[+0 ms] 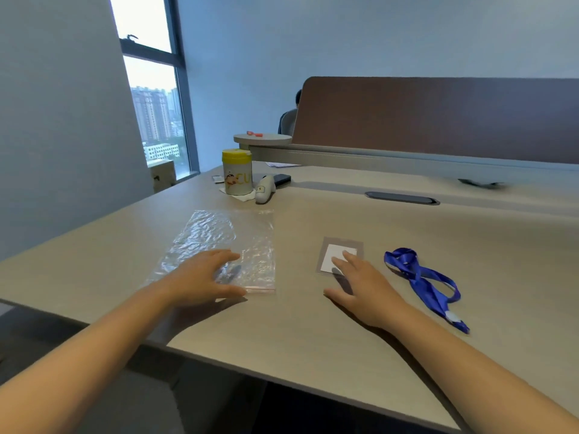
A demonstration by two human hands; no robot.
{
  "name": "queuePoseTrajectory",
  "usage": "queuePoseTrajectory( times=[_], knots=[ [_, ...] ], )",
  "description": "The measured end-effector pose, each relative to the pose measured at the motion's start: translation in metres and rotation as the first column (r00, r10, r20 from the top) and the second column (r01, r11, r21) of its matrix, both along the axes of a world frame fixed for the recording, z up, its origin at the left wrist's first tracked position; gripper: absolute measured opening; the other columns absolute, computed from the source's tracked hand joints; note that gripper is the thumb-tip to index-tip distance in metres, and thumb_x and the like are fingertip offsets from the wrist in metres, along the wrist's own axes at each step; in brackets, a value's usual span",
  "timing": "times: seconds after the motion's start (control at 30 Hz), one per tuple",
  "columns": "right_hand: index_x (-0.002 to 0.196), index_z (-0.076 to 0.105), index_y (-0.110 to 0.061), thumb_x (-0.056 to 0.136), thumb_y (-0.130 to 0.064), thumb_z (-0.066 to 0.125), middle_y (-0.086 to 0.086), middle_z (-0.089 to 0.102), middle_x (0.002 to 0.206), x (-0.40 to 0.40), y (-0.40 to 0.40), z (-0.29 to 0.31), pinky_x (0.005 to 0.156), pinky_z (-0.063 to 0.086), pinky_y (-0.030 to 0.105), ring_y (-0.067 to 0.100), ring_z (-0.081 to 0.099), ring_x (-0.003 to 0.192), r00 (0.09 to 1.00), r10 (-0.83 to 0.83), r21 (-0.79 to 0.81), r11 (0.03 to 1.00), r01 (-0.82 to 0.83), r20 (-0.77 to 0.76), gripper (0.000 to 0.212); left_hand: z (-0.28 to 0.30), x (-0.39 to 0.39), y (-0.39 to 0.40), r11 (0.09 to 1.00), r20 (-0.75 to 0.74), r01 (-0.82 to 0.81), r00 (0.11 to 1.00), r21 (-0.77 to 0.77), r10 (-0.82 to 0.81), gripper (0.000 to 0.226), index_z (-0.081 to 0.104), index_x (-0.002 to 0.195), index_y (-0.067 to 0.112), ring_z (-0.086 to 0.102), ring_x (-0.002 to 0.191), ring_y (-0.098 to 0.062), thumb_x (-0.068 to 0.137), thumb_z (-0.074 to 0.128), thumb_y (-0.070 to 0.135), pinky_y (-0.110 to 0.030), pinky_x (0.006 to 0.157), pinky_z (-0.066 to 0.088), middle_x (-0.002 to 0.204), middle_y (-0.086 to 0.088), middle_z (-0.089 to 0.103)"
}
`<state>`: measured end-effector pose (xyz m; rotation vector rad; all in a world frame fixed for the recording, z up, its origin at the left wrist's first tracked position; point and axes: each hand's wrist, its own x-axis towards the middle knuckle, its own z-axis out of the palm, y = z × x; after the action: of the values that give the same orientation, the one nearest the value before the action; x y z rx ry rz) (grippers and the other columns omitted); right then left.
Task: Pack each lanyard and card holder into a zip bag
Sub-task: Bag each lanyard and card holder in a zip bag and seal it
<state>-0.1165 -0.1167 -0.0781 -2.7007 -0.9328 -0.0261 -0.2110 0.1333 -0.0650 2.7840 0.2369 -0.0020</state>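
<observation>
From the head view, your left hand [200, 277] lies spread on the near end of the zip bag [219, 245], whose long axis runs away from you, red seal nearest. Right of the bag, your right hand's [363, 289] straight fingers touch the card holder [340, 255]; the lanyard [423, 283] trails farther right, its clip end pointing toward you.

Office: desk [313, 324] with divider panel [438, 117], high-rise window [150, 98].
</observation>
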Motion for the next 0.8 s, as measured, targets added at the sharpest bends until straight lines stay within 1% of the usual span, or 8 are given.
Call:
queuePoseTrajectory(
  times=[0.07,0.13,0.3,0.43,0.5,0.6,0.73,0.8],
  knots=[
    [0.134,0.039,-0.015,0.090,-0.046,0.044,0.007,0.041,0.141,0.004,0.008,0.000,0.104,0.033,0.033,0.022,0.040,0.126,1.000,0.000,-0.003,1.000,0.000,-0.008,0.054,0.000,-0.007,0.011,1.000,-0.027,0.010,1.000,0.015,-0.010,0.112,0.033,0.139,0.029,0.028,0.138,-0.016,0.046,0.038,0.092,-0.033,0.113,0.023,0.151,0.004,0.028],
    [0.126,0.046,-0.016,0.091,-0.046,0.042,0.004,0.051,0.127,0.005,0.012,0.002,0.096,0.037,0.030,0.019,0.047,0.112,1.000,0.007,-0.014,1.000,-0.007,0.006,0.046,-0.007,-0.009,0.014,0.999,-0.040,0.037,0.999,0.027,-0.035,0.121,0.034,0.138,0.030,0.026,0.139,-0.014,0.038,0.021,0.097,-0.032,0.113,0.022,0.152,0.006,0.026],
    [0.122,0.049,-0.016,0.092,-0.045,0.040,0.002,0.052,0.123,0.006,0.011,0.001,0.094,0.036,0.029,0.018,0.047,0.111,0.999,0.022,-0.020,1.000,-0.021,0.039,0.043,-0.006,0.000,0.007,0.991,0.081,0.067,0.995,-0.118,-0.058,0.055,0.057,0.103,0.034,0.043,0.124,-0.010,0.065,0.047,0.073,-0.025,0.102,0.033,0.140,0.005,0.045],
    [0.110,0.051,-0.017,0.091,-0.045,0.041,-0.002,0.052,0.105,0.010,0.010,-0.003,0.077,0.030,0.023,0.012,0.041,0.088,0.996,0.038,0.002,0.999,-0.038,0.077,0.036,-0.004,0.001,0.018,0.996,0.085,0.089,0.993,-0.032,-0.086,0.118,0.048,0.125,0.029,0.040,0.117,-0.003,0.032,0.029,0.098,-0.022,0.101,0.031,0.127,0.019,0.043],
    [0.112,0.051,-0.017,0.090,-0.045,0.041,0.000,0.055,0.111,0.012,0.010,-0.004,0.077,0.031,0.023,0.012,0.042,0.089,0.996,0.040,0.001,0.999,-0.040,0.080,0.037,-0.005,-0.002,0.022,0.996,0.057,0.087,0.995,-0.005,-0.086,0.092,0.051,0.123,0.027,0.045,0.118,-0.008,0.052,0.044,0.086,-0.020,0.100,0.033,0.131,0.012,0.049],
    [0.112,0.054,-0.017,0.091,-0.043,0.043,-0.001,0.058,0.117,0.014,0.009,-0.002,0.080,0.039,0.024,0.015,0.050,0.097,0.995,0.032,0.009,0.999,-0.033,0.094,0.036,-0.005,-0.006,0.032,1.000,0.135,0.012,0.991,0.020,-0.015,0.036,0.061,0.114,0.020,0.053,0.113,-0.016,0.081,0.063,0.036,-0.025,0.098,0.039,0.126,0.002,0.059],
    [0.110,0.058,-0.014,0.091,-0.041,0.045,0.002,0.059,0.121,0.013,0.009,0.001,0.090,0.046,0.033,0.019,0.053,0.105,0.996,0.015,0.019,1.000,-0.017,0.092,0.035,-0.007,-0.005,0.032,0.997,0.206,-0.077,0.975,-0.030,0.082,0.024,0.066,0.106,0.014,0.059,0.104,-0.020,0.085,0.061,0.024,-0.030,0.092,0.043,0.114,-0.004,0.067],
    [0.123,0.052,-0.019,0.090,-0.041,0.047,0.002,0.049,0.136,0.010,0.010,0.004,0.101,0.040,0.032,0.018,0.047,0.120,0.996,0.015,0.055,0.998,-0.021,0.093,0.040,-0.011,0.003,0.024,0.994,0.253,-0.109,0.961,-0.030,0.113,0.023,0.067,0.103,0.013,0.060,0.101,-0.022,0.086,0.059,0.027,-0.030,0.088,0.042,0.110,-0.006,0.068]
  ],
)
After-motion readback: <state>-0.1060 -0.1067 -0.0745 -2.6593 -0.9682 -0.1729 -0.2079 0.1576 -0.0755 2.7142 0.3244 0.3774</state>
